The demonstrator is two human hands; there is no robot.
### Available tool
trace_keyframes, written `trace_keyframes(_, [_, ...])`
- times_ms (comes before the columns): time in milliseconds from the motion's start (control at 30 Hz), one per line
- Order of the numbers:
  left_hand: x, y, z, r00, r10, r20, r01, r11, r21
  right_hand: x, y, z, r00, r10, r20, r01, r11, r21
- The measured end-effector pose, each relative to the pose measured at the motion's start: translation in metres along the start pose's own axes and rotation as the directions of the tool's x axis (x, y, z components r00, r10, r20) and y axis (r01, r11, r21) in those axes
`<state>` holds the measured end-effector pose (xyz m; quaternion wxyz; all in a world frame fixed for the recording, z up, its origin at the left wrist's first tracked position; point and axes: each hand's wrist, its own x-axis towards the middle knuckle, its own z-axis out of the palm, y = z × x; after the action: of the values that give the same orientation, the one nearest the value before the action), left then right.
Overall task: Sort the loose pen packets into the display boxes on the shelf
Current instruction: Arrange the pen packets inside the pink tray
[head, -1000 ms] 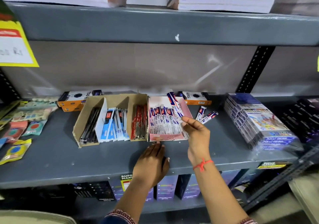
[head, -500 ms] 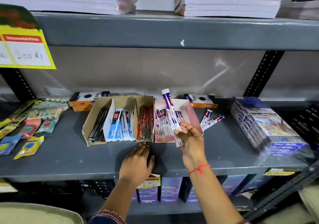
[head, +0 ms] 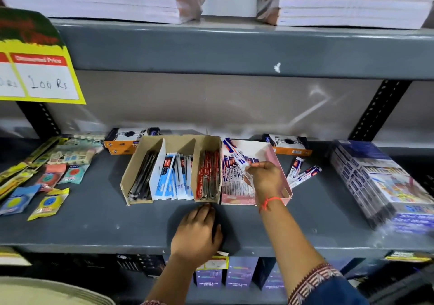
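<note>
Grey metal shelf (head: 94,224) carries all items. Centre of shelf, toward rear edge: brown cardboard display box (head: 173,141) w/ three compartments. Left compt. holds dark pens, middle compt. blue/white packets, right compt. red pens. Directly adjacent on the right, touching: pink display box (head: 278,163), part-filled w/ white/red/blue pen packets lying flat.

Right hand (head: 266,177): inside the pink display box, above its packets. Fingers pinched closed on one pen packet (head: 237,155), which angles up toward the box's rear-left corner. Red thread (head: 267,202) on the wrist.

Left hand (head: 196,231): palm down, flat on the shelf near the front edge, fingertips at the front wall of the brown box's right compt. Fingers extended, holding nothing.

Loose pen packets (head: 301,174): small cluster flat on the shelf just right of the pink box, approx. mid-depth, not in any box.

Other stock:
- Two orange/black boxes (head: 287,143) at rear edge, one behind each display box.
- Eraser/sharpener packs (head: 48,202) toward left end.
- Shrink-wrapped bundle (head: 385,182) toward right end.
- Yellow price tag (head: 44,79) hangs from upper shelf, left; reads "100 Rs".
- White paper stacks (head: 352,1) on upper shelf.
</note>
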<state>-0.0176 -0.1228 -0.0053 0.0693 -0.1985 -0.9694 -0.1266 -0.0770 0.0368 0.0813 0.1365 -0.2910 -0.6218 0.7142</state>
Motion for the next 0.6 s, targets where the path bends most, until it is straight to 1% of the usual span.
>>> trace_keyframes(67, [0.000,-0.001,0.001,1.000,0.011,-0.026,-0.011,1.000,-0.006,0.011,0.004,0.005,0.998,-0.047,-0.045,0.036,0.974,-0.224])
trace_keyframes(133, [-0.002,0.000,0.000,1.000,0.014,-0.024,-0.014,1.000,-0.006,0.016,0.006,0.009,0.997,-0.063,-0.042,0.039,0.905,-0.423])
trace_keyframes(233, [-0.002,-0.001,0.000,1.000,0.000,-0.013,0.000,1.000,0.006,0.020,0.012,0.012,0.999,-0.051,0.015,0.051,0.819,-0.572])
trace_keyframes(333, [-0.002,-0.001,0.000,1.000,0.004,-0.015,-0.004,1.000,-0.006,0.019,0.014,0.014,0.997,-0.067,0.040,0.077,0.773,-0.629])
trace_keyframes(400, [-0.002,-0.001,0.000,1.000,0.002,-0.006,-0.002,1.000,-0.011,0.019,0.015,0.016,0.996,-0.051,0.070,0.084,0.753,-0.652])
trace_keyframes(600, [-0.002,0.000,-0.002,1.000,-0.008,-0.009,0.008,1.000,-0.021,0.023,0.007,0.006,0.991,0.020,0.129,0.070,0.748,-0.660])
